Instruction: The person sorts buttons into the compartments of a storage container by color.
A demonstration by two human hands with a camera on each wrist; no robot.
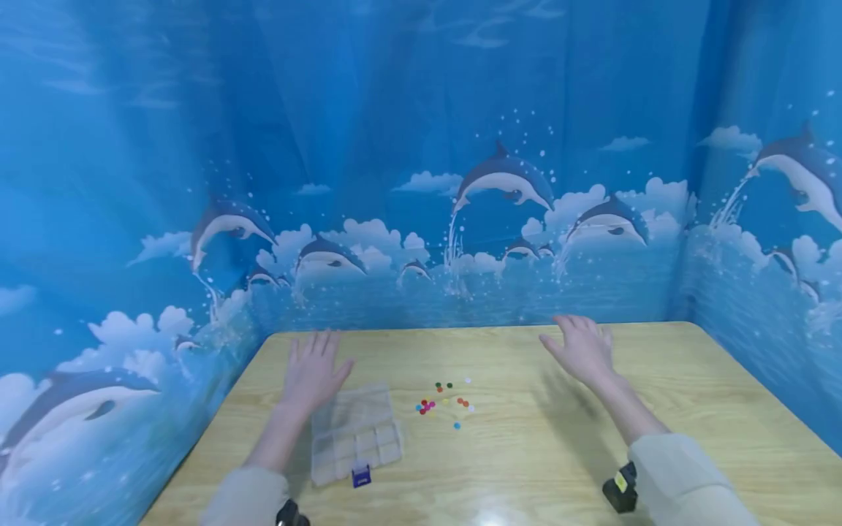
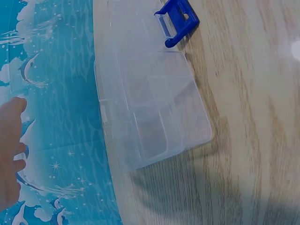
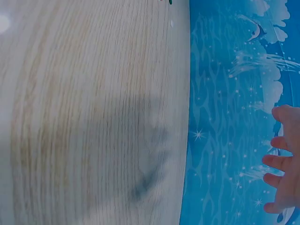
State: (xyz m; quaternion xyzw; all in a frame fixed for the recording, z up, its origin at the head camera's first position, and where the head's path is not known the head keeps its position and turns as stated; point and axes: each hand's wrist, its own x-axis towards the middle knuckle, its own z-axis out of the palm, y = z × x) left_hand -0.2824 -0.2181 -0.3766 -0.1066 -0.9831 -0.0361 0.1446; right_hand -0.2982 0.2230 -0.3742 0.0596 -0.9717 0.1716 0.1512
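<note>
My left hand [image 1: 312, 374] is held over the left side of the table, fingers straight and spread, holding nothing. Beneath and beside it lies a clear plastic compartment box [image 1: 358, 431] with its lid folded back. A small blue-purple plastic piece [image 1: 361, 476] stands at the box's near edge; the left wrist view shows it as a blue frame [image 2: 180, 21] with a cutout. On the right, my right hand [image 1: 582, 349] hovers above the table with spread fingers and holds nothing. Between the hands lie several small round coloured pieces [image 1: 428, 406], red, pink, orange, green, blue, yellow and white.
The light wood table [image 1: 513, 467] reaches back to a blue curtain [image 1: 395, 109] printed with dolphins, which also runs along both sides. Dark wrist cameras [image 1: 620, 488] are strapped at the sleeves. The right hand's shadow falls on the wood.
</note>
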